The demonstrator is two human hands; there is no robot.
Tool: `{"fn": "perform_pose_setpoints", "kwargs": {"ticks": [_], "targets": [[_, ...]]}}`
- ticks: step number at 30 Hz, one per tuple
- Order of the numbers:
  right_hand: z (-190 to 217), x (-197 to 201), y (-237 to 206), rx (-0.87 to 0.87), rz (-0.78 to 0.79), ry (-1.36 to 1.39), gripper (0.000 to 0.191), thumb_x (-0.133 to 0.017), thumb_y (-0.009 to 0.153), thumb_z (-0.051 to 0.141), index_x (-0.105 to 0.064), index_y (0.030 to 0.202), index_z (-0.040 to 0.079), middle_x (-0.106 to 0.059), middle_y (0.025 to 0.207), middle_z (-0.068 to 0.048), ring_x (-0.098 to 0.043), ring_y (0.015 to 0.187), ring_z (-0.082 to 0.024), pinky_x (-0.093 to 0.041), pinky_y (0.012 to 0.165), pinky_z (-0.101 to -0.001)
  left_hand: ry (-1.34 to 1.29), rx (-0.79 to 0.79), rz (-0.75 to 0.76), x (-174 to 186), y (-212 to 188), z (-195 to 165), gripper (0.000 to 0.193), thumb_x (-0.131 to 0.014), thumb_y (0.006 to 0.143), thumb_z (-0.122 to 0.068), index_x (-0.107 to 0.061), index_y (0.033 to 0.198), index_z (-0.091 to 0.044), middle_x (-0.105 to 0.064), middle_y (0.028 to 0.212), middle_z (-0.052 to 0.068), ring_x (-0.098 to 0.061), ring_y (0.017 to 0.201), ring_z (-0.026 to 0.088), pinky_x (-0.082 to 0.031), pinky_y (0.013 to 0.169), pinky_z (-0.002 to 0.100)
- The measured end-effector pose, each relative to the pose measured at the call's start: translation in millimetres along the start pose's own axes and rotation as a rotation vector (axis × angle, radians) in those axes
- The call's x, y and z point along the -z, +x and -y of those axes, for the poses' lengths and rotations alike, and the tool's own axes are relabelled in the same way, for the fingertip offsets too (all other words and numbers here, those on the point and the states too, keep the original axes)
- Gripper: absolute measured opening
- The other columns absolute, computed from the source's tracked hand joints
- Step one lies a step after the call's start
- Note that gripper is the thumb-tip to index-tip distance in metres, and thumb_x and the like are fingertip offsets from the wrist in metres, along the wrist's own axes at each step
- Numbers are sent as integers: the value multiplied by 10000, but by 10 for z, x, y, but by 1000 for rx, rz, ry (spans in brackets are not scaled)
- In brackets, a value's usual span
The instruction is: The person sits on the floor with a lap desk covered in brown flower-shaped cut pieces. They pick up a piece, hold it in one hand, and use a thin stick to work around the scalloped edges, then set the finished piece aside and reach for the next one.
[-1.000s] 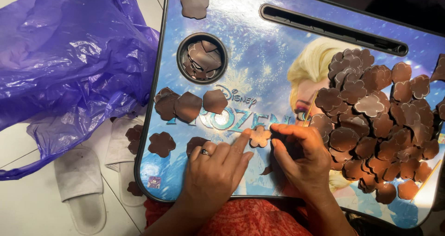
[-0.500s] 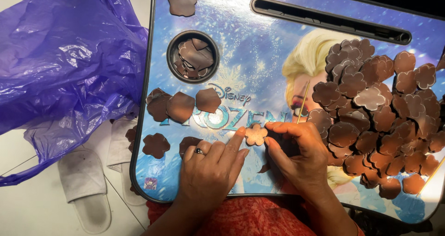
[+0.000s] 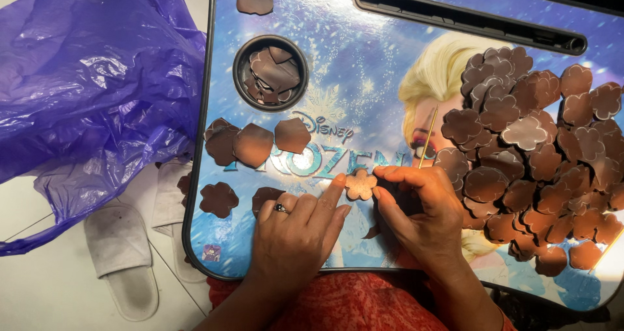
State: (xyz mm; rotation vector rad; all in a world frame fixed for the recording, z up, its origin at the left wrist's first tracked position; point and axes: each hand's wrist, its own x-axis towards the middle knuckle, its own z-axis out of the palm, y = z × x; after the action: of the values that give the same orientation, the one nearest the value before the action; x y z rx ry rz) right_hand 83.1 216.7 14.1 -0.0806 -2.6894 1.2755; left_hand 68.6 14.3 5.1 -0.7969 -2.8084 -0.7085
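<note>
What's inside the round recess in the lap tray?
The round recess holds several brown flat pieces, overlapping and tilted. They cover most of its floor, so how many lie underneath cannot be told.

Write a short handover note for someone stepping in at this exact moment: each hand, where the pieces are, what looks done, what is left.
Left hand: fingertips pressing the small flower piece on the lap tray.
Right hand: pinching the same piece, holding a thin stick.
Pieces: large pile on the tray's right; three flat ones and two flowers at left; some in the round cup well.
Done: apparently the few at left.
Left: probably the pile.
</note>
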Motion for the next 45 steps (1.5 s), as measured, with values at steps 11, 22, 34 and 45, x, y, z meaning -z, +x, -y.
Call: {"fn": "perform_pose_setpoints", "kwargs": {"ticks": [11,22,34,45], "targets": [[2,-7,-18,-5,-10,-51,305,-830,833,23,-676,1095,52,-731,1080,-72,-697,889,-116,-567,767,-236,-9,1,-11,-13,-11,7,496,-762,939,-353,-681,1361,-106,-499,729,-22,-506,685,143,-372,629,328],[-188,-28,-121,-27,-66,364,258,-468,1074,-67,-606,1287,-28,-696,1282,-140,-688,1187,-182,-540,1060,-308,124,-202,-119,39,3,-103,545,-707,1013,-494,-642,1446,-169,-418,786,-42,-450,743,115,-385,684,279],[-99,3,-213,247,-289,-63,214,-712,1047,67,-709,1251,3,-645,965,-85,-571,810,-138,-445,742,-244,563,-204,59,-14,57,-357,744,-553,984,-586,-605,1435,3,-491,762,-27,-468,748,114,-385,682,263],[85,303,-317,168,-433,181,319,-598,1186,257,-650,1080,-39,-661,943,-109,-549,719,-118,-410,648,-211,558,-140,142,-42,-38,-383,805,-484,1004,-604,-509,1499,30,-519,776,-2,-450,744,140,-379,688,284]]}}
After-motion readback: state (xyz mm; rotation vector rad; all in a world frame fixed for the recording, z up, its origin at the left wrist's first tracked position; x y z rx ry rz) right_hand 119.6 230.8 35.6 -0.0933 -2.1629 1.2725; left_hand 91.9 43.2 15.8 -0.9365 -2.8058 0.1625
